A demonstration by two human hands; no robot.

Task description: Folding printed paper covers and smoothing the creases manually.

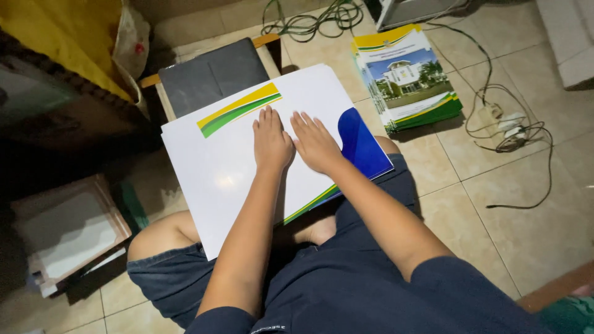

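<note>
Fingers (267, 117) flat and close together, pressing down on big white sheet (247, 154), holding nothing. Left hand (271, 141) and right hand (314, 143) side by side, almost touching, in middle of sheet. Sheet resting on lap and low wooden table (267, 42), with yellow and green stripe (238, 110) far left of hands and blue curved patch (359, 145) just right of right hand. Dark flat board (210, 77) on table, far side of sheet. Stack of printed covers (408, 77) on tiled floor (495, 198), far right. Tangled cables (507, 133) near right of stack. Pile of papers (65, 232) on floor, near left.
</note>
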